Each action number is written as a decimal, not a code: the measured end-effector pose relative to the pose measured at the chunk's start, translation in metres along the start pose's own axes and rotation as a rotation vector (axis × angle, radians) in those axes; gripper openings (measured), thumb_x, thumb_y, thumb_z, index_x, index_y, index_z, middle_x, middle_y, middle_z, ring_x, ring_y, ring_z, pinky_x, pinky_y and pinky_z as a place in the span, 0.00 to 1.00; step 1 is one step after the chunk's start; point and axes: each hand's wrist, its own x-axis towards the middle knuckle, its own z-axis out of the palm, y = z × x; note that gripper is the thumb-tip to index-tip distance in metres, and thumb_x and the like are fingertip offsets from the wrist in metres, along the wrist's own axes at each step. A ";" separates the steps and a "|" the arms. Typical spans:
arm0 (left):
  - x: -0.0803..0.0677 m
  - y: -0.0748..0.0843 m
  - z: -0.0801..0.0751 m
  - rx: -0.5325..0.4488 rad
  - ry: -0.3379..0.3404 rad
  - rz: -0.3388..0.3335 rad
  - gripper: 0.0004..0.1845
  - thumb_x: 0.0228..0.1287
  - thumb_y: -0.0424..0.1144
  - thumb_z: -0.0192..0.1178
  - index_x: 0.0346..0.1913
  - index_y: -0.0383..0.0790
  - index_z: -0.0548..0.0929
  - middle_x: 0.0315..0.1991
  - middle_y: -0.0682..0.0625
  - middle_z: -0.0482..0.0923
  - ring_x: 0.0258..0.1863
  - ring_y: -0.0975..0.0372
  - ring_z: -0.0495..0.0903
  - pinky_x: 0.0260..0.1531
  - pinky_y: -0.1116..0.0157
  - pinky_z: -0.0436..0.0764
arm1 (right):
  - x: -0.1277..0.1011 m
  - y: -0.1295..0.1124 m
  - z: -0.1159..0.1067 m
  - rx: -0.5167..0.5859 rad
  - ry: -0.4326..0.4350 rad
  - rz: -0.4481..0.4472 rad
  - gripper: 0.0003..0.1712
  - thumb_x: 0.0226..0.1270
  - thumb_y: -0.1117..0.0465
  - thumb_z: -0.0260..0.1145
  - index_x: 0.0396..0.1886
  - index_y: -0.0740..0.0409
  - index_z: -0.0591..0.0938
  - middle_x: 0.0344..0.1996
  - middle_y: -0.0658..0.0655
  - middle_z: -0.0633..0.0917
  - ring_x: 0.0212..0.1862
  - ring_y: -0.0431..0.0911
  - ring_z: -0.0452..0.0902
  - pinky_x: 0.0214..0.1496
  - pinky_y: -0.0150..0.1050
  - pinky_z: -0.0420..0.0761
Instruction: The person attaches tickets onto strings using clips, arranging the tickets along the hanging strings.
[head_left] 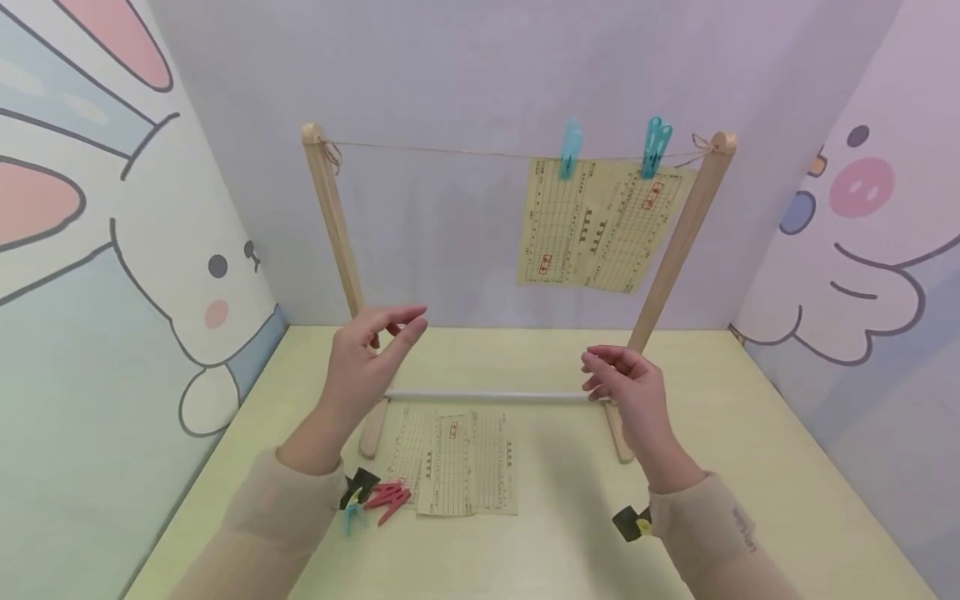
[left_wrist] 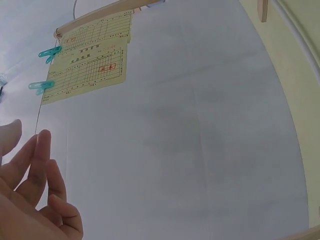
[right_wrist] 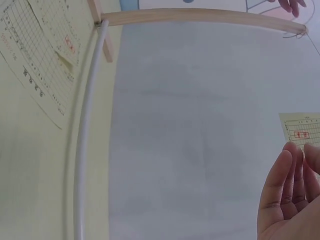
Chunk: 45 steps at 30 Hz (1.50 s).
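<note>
Two yellow printed sheets [head_left: 600,223] are seen hanging from the string [head_left: 450,151] of a wooden rack [head_left: 330,217], each pinned by a blue-green peg [head_left: 571,147]. Both hands are raised in front of the rack, holding nothing: the left hand [head_left: 369,360] with loosely extended fingers, the right hand [head_left: 628,385] with relaxed, slightly bent fingers. Only in the head view are more sheets [head_left: 456,461] shown lying flat on the bench [head_left: 750,433], with red pegs [head_left: 387,498] just beside them. The rack's white bar [right_wrist: 85,150] is shown closest in the right wrist view.
</note>
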 end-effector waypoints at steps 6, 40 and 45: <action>-0.012 -0.006 -0.001 -0.001 -0.008 -0.059 0.10 0.64 0.33 0.66 0.48 0.38 0.88 0.38 0.46 0.86 0.35 0.71 0.72 0.29 0.71 0.64 | -0.002 0.010 0.001 0.007 0.015 0.040 0.02 0.66 0.61 0.69 0.37 0.49 0.84 0.27 0.45 0.86 0.25 0.39 0.82 0.30 0.30 0.83; -0.096 -0.054 -0.016 0.099 -0.087 -0.470 0.13 0.69 0.42 0.62 0.52 0.40 0.86 0.43 0.46 0.86 0.37 0.74 0.72 0.31 0.72 0.66 | -0.012 0.089 0.015 -0.187 -0.052 0.156 0.16 0.70 0.65 0.64 0.52 0.71 0.80 0.33 0.50 0.87 0.29 0.39 0.83 0.32 0.33 0.84; -0.106 -0.064 -0.015 0.127 -0.101 -0.526 0.14 0.69 0.43 0.63 0.52 0.41 0.86 0.44 0.47 0.87 0.36 0.72 0.73 0.31 0.72 0.67 | -0.014 0.099 0.021 -0.179 -0.052 0.183 0.16 0.69 0.65 0.64 0.52 0.71 0.80 0.34 0.52 0.88 0.29 0.40 0.83 0.32 0.34 0.84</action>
